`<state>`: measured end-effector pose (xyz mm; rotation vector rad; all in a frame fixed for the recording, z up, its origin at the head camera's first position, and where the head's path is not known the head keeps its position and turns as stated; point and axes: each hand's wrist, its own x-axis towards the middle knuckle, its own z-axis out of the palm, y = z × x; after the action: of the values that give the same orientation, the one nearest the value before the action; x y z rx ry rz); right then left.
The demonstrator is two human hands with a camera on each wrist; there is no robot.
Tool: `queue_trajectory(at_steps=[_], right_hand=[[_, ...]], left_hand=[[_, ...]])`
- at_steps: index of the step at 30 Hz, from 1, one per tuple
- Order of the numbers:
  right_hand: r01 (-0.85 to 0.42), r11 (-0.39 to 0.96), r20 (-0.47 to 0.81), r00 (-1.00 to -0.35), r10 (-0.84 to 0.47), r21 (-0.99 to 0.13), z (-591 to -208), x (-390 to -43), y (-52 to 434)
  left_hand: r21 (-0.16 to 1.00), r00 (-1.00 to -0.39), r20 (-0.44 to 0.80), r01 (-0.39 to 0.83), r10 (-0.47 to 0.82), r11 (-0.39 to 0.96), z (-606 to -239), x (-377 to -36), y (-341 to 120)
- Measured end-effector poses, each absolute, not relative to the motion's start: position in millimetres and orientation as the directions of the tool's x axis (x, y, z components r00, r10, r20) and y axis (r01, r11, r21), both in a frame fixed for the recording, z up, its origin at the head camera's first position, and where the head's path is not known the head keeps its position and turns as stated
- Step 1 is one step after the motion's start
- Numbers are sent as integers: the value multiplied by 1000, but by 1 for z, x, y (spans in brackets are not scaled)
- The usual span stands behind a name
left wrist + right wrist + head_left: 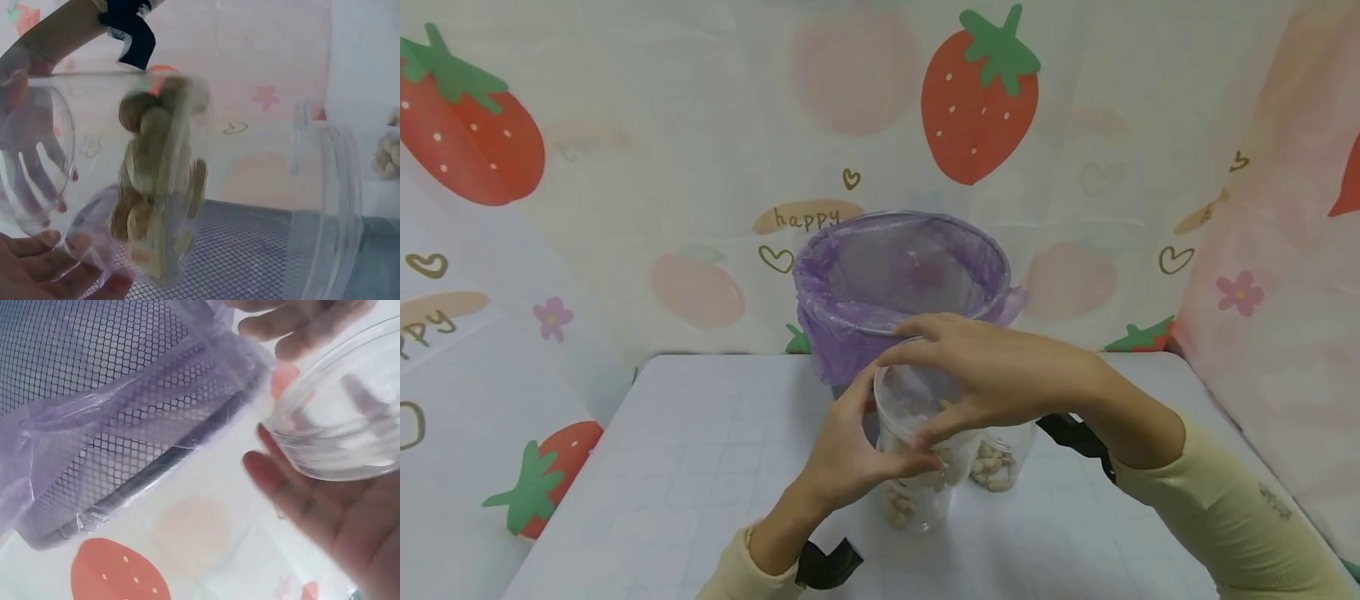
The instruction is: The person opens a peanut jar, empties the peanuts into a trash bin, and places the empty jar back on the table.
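Observation:
My left hand [842,454] curls round the side of a clear plastic jar [895,417], and my right hand [992,367] spans its top rim with thumb and fingers. In the left wrist view, pale brown unshelled peanuts [156,162] lie in the bottom of this raised jar. Directly below it stands a second clear jar [932,504], also with peanuts. A third clear jar with peanuts [995,467] is just right of these. The right wrist view shows the jar's round clear top [337,456] between both hands' fingers; whether a lid covers it I cannot tell.
Behind the jars stands a mesh bin [237,250], lined with a purple plastic bag [850,354] folded over its rim. White tabletop [700,467] lies around them. Strawberry-printed cloth [700,167] hangs behind and at both sides.

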<state>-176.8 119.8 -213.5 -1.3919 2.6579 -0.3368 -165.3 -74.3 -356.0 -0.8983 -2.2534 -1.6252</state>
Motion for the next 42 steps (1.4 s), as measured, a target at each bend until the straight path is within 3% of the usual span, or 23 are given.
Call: queue_trajectory(at_steps=[4, 8, 10, 16, 18, 27, 34, 42], right_hand=[[-708, 684, 24, -698, -716, -176, -218, -171, 113], [-698, 702, 31, -712, -702, -142, -220, -170, 110], [-742, 656, 26, -665, -746, -139, -220, -172, 111], [-881, 397, -17, -406, -914, -259, -218, -189, 125], [-878, 381, -12, -395, -919, -289, -219, -191, 127], [-741, 652, 36, -665, -746, -161, -227, -174, 120], [-698, 702, 67, -714, -697, -141, -227, -169, 114], [-679, 727, 49, -733, -678, -103, -229, -168, 109]], left_hand=[[757, -830, 499, 558, 250, 339, -357, -162, -72], [733, -852, 485, 519, 198, 439, -356, -159, -71], [720, -848, 489, 524, 202, 455, -356, -158, -71], [718, -827, 503, 561, 251, 413, -357, -157, -72], [725, -829, 499, 559, 252, 403, -357, -157, -73], [720, -849, 505, 515, 157, 465, -358, -154, -68], [639, -806, 575, 550, 141, 538, -359, -152, -65], [626, -804, 578, 549, 144, 553, -359, -151, -66]])
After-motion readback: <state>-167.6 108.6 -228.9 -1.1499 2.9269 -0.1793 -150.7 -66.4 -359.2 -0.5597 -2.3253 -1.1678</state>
